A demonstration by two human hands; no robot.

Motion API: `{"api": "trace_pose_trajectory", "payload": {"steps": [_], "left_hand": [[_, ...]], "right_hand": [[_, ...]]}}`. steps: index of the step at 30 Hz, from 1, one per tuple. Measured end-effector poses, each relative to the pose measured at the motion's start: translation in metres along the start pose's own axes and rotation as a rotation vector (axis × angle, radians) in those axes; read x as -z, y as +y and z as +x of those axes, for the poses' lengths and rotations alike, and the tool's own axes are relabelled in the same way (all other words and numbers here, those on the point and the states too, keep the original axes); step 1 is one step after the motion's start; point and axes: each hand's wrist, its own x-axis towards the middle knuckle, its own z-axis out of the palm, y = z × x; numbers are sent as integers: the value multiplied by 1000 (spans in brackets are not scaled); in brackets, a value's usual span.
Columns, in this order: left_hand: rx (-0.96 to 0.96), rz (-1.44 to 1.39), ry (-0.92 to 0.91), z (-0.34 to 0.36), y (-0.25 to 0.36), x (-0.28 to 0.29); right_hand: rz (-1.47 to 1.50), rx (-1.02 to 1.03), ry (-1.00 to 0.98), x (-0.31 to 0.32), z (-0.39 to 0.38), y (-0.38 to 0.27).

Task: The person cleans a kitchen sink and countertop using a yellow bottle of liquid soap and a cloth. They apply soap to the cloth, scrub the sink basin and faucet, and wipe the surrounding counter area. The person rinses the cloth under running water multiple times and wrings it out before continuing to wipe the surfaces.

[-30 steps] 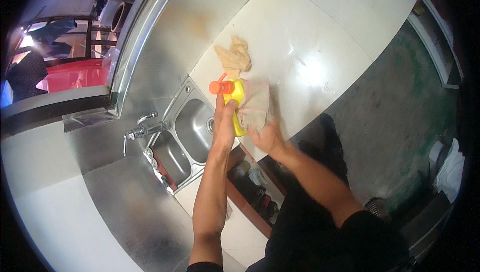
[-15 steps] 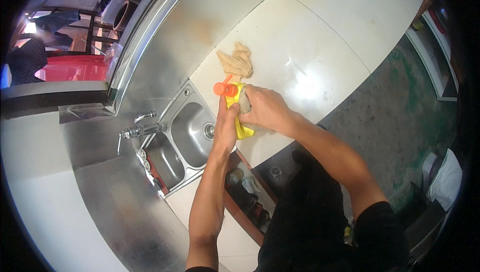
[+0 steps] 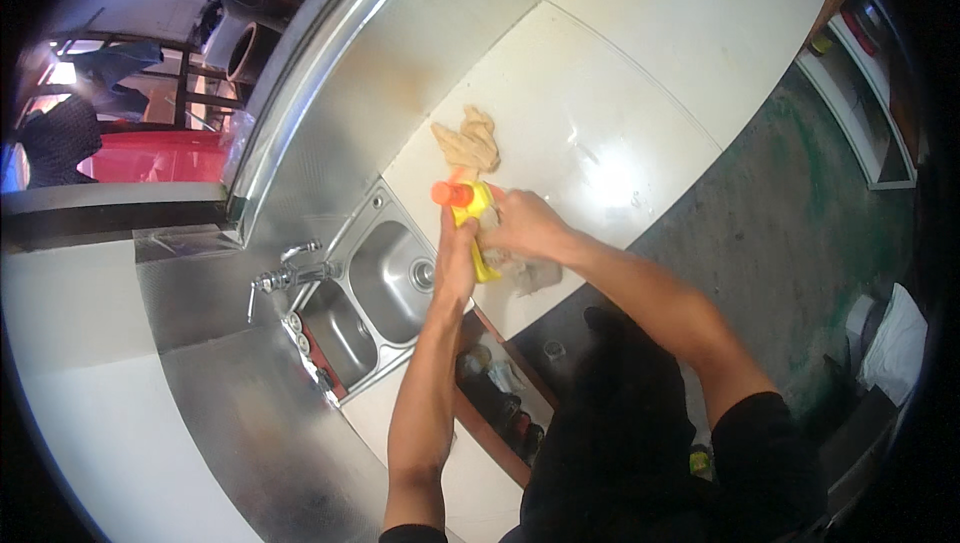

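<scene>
My left hand (image 3: 455, 248) grips a yellow spray bottle (image 3: 474, 208) with an orange top (image 3: 447, 191), held just above the white counter (image 3: 620, 93) beside the sink. My right hand (image 3: 525, 228) presses against the bottle's side with a pale grey cloth (image 3: 537, 278) bunched under its palm. A crumpled tan cloth (image 3: 468, 141) lies on the counter just beyond the bottle, apart from both hands.
A steel double sink (image 3: 390, 278) with a faucet (image 3: 290, 273) sits left of the hands, with a steel backsplash (image 3: 330, 113) behind it. Open shelves (image 3: 500, 398) under the counter hold small items. A red tub (image 3: 160, 155) stands outside at the far left.
My right hand has come up from the cloth below the bottle and closed against the bottle's side. The left hand keeps its hold on the bottle.
</scene>
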Motion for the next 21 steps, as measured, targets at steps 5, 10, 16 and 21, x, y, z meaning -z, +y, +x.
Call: {"api": "trace_pose_trajectory", "payload": {"steps": [5, 10, 16, 21], "left_hand": [[32, -38, 41, 3, -13, 0], [4, 48, 25, -1, -4, -1], [47, -86, -30, 4, -7, -2], [30, 39, 22, 0, -3, -1]], "right_hand": [[679, -57, -3, -17, -9, 19], [446, -105, 104, -30, -21, 18], [542, -12, 81, -21, -2, 18], [687, -130, -94, -25, -27, 18]]}}
